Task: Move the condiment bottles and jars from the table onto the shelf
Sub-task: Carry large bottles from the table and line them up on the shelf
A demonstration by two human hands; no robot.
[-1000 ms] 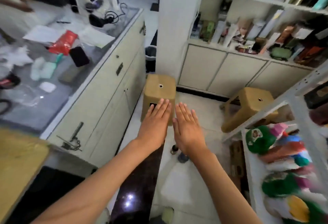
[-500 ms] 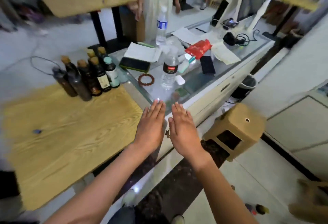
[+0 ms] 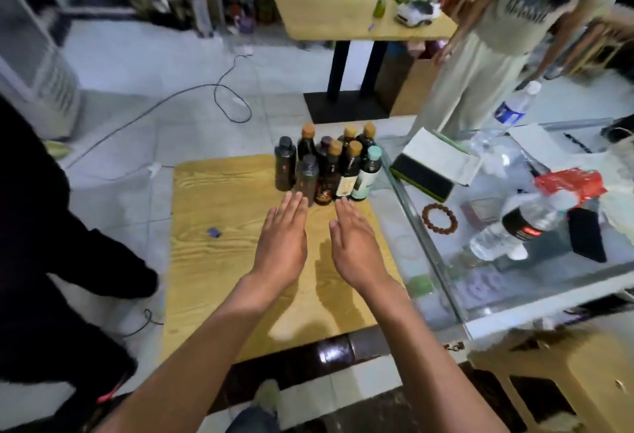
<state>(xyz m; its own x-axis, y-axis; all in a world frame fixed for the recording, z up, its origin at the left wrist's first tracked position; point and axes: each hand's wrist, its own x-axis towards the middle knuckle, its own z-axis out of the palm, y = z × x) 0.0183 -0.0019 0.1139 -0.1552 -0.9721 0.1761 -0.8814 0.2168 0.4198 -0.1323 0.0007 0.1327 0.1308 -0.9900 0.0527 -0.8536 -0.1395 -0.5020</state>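
Standing at the far edge of the wooden desk, the bottles are packed into one tight cluster, shoulder to shoulder, most of them dark with tan corky-looking caps, two with dark caps at the left, and one paler green-capped bottle at the right end. They look like glass or hard plastic, full or nearly so, which I'd judge makes them fairly heavy for their width, stiff, smooth-sided and likely a bit slick where the labels stop; tall and narrow as they are, a nudge to one could topple its neighbours like skittles. The safest hold, to my eye, is round the body just under the shoulder, taking the outer ones first so the fingers have room to wrap. Both hands hover flat over the desk, palms down, fingers straight and together, holding nothing: each grip is fully released. The left hand has its fingertips just short of the front dark-capped bottle, and the right hand points its fingertips just short of the labelled ones in the front row. The cluster sits directly ahead of both, between and beyond the fingertips, near but not touched. No shelf is clearly within reach from here.
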